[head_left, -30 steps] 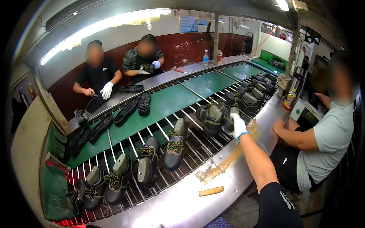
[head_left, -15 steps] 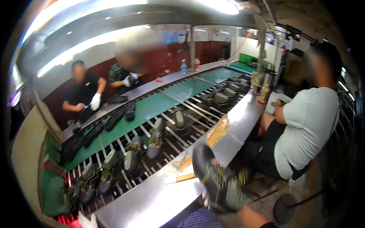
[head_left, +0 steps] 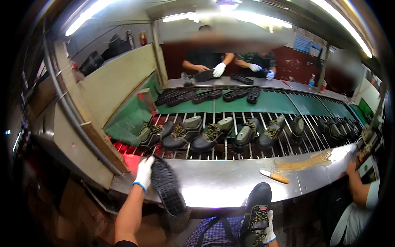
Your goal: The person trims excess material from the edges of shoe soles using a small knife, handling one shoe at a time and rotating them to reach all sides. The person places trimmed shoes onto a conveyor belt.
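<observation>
My left hand (head_left: 144,173), in a white glove with a blue cuff, grips a black shoe sole (head_left: 166,187) by its upper edge. The sole's ribbed tread faces me, over the metal ledge's front edge. At the lower right my gloved right hand (head_left: 270,229) is closed round a dark shoe (head_left: 258,214) with yellow-green laces; its toe points up and away, and the shoe hides part of the fingers. Beyond the ledge, a row of similar shoes (head_left: 212,135) rests on the rollers. Between shoe and ledge's back lies a wooden-handled knife (head_left: 275,177).
The metal ledge (head_left: 222,181) runs across in front of me. Behind it several soles (head_left: 207,96) lie on a green belt (head_left: 271,105). Two people work at the far side, their gloved hands (head_left: 219,70) on soles. Another person's arm (head_left: 362,189) is at right. A panel (head_left: 111,78) stands left.
My view has swung left. My left hand, barely visible at the lower left before, now holds a sole. The shoe in my right hand has turned more upright, toe away from me.
</observation>
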{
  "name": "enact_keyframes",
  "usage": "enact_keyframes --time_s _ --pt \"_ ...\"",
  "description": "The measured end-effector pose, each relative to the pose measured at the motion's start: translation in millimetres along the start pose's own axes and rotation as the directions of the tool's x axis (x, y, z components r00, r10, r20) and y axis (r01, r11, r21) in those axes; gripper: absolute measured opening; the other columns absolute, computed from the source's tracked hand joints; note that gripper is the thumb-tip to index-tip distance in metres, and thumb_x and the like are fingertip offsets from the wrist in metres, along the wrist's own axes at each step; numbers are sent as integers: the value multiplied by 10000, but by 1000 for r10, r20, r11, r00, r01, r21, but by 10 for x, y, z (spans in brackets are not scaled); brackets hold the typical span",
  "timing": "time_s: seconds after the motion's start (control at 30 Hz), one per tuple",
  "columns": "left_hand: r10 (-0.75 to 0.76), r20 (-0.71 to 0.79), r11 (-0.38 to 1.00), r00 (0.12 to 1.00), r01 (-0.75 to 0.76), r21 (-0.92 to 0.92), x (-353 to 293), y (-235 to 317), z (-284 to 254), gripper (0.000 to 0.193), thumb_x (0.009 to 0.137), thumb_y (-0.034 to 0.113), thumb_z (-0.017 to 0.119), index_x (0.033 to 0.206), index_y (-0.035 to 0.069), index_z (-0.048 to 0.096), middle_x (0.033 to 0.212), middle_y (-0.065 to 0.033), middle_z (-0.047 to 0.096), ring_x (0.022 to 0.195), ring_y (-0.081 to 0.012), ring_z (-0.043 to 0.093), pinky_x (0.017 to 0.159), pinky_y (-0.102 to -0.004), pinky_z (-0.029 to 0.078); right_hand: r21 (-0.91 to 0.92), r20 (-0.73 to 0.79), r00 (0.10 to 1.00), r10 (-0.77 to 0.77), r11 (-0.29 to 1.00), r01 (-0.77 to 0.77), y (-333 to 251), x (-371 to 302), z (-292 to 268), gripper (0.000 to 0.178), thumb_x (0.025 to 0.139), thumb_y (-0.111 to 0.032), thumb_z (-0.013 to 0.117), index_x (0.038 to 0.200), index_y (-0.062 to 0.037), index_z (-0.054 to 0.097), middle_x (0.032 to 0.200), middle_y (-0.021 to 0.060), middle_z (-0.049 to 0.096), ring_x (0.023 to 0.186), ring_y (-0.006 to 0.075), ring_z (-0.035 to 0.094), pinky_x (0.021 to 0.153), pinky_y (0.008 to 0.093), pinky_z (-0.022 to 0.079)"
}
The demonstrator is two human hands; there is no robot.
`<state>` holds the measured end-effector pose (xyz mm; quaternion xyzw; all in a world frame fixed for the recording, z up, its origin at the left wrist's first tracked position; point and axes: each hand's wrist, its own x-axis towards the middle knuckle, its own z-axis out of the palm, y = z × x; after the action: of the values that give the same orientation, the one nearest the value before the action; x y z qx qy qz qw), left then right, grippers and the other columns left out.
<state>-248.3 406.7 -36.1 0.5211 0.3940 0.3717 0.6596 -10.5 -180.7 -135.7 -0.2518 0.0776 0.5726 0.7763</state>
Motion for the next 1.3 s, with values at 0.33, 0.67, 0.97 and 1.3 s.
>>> enact_keyframes --time_s 0.33,0.67,0.97,1.3 --pt "91 678 887 729 -369 277 -2053 365 2446 554 1007 56 609 1553 -13 541 1491 -157 648 1412 -264 592 1243 -376 417 -243 101 991 88 968 -61 30 -479 868 1066 968 -900 408 1601 -45 486 1499 271 612 1320 486 623 1152 606 510" --pt "15 940 927 340 -358 115 -2318 -328 2729 588 1059 177 663 1579 -44 499 1571 -199 586 1476 -294 540 1274 -425 380 -535 -44 976 -214 830 158 369 -718 176 991 982 -808 588 1430 74 630 1333 129 739 1180 183 704 1020 347 586" --pt "95 959 922 266 -388 16 -2377 -222 2722 1036 705 407 1026 1512 -58 572 1558 -264 572 1468 -373 556 1257 -467 402 -463 -110 974 -196 877 125 555 -686 90 1000 957 -853 572 1344 62 683 1207 101 776 1061 155 733 911 316 616" --pt "91 976 846 196 -532 28 -2403 -107 2656 999 690 291 1046 1516 -20 579 1622 -255 514 1521 -379 498 1266 -486 389 -442 -160 963 -219 888 128 587 -706 246 912 1008 -799 551 1309 47 708 1148 84 788 982 133 742 873 296 619"
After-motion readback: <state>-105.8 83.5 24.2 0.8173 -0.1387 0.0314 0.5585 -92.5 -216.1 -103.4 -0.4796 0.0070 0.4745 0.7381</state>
